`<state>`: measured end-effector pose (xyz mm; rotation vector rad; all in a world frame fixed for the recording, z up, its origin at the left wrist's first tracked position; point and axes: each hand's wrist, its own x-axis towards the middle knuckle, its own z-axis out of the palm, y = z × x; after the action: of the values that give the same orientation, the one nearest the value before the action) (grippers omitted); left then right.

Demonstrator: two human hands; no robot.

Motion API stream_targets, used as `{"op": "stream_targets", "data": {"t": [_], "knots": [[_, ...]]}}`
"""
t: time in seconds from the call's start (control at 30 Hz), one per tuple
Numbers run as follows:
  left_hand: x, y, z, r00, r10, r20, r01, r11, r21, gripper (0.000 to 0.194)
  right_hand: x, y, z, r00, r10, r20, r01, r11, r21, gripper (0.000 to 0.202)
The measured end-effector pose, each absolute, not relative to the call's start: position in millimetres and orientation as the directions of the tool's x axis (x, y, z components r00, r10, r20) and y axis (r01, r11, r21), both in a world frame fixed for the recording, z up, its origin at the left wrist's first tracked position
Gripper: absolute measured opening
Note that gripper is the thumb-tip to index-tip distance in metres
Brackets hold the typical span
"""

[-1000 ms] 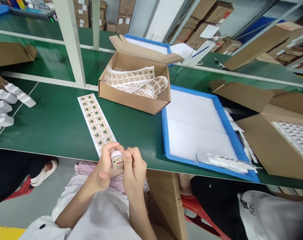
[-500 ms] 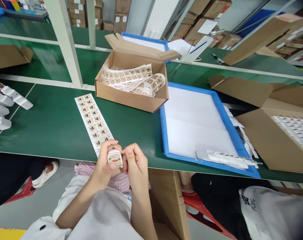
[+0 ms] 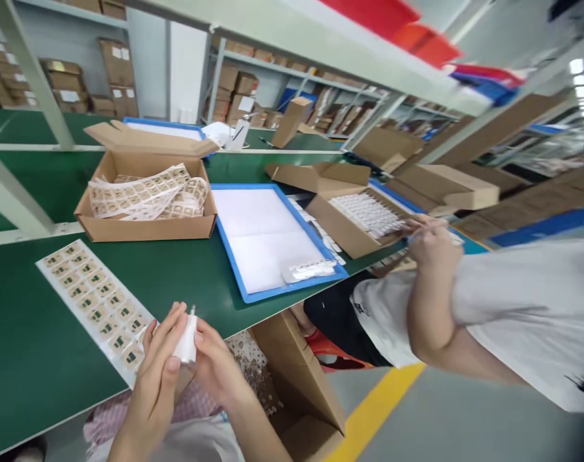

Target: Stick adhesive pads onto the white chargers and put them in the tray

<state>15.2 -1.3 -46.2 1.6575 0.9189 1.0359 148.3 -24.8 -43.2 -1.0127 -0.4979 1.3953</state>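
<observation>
Between my two hands, at the front edge of the green table, is a white plug-in charger, its metal prongs pointing up and away. My left hand presses on its left side with the fingers long and close together. On the right side, my right hand closes round it; some of those fingers are hidden. A sheet of beige stickers lies on the table, its near end beside my left hand. Behind it stands an open cardboard box with several sticker strips heaped inside.
A blue-rimmed white tray holds several white pieces at its near corner. Further right, another carton contains rows of white items, with a co-worker's hands beside it. Below the table edge stands a large open carton.
My view has swung to the right, bringing the co-worker's arms into sight. The charger has turned: its port face showed before, now its side and prongs do.
</observation>
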Motion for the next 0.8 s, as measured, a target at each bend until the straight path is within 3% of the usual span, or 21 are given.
{"op": "stream_targets", "data": {"t": [0.07,0.13,0.2,0.27,0.37,0.53,0.7,0.8], "knots": [[18.3,-0.6,-40.1,0.367,0.918,0.151,0.162,-0.223,0.961,0.043,180.4,-24.5,-41.9,0.346,0.926,-0.15,-0.351,-0.02,-0.936,0.056],[17.0,0.7,-36.7,0.296,0.953,0.067,0.196,-0.129,0.972,0.041,218.7,-22.6,-40.6,0.556,0.831,0.002,-0.008,0.008,-1.0,0.053],[11.4,3.9,-37.1,0.219,0.975,0.039,0.194,-0.083,0.978,0.04,255.4,-17.4,-41.2,0.718,0.669,0.19,0.362,-0.126,-0.924,0.048],[3.7,8.4,-40.5,0.156,0.986,0.052,0.182,-0.08,0.98,0.04,284.2,-10.1,-44.8,0.764,0.561,0.319,0.535,-0.272,-0.8,0.041],[-7.6,14.7,-47.3,0.106,0.993,0.059,0.197,-0.079,0.977,0.041,309.2,-0.7,-55.0,0.764,0.5,0.409,0.621,-0.397,-0.676,0.031],[-21.6,22.2,-58.6,0.082,0.992,0.099,0.185,-0.113,0.976,0.041,329.8,0.5,-74.4,0.742,0.431,0.513,0.668,-0.54,-0.512,0.033],[-40.3,32.9,-71.9,0.023,1.0,0.003,0.162,-0.006,0.987,0.041,352.6,-5.2,-85.4,0.709,0.395,0.584,0.683,-0.591,-0.429,0.04],[-56.3,40.8,-78.5,-0.083,0.996,0.021,0.157,-0.008,0.988,0.039,364.3,-8.3,-88.6,0.699,0.373,0.61,0.68,-0.61,-0.407,0.049]]}}
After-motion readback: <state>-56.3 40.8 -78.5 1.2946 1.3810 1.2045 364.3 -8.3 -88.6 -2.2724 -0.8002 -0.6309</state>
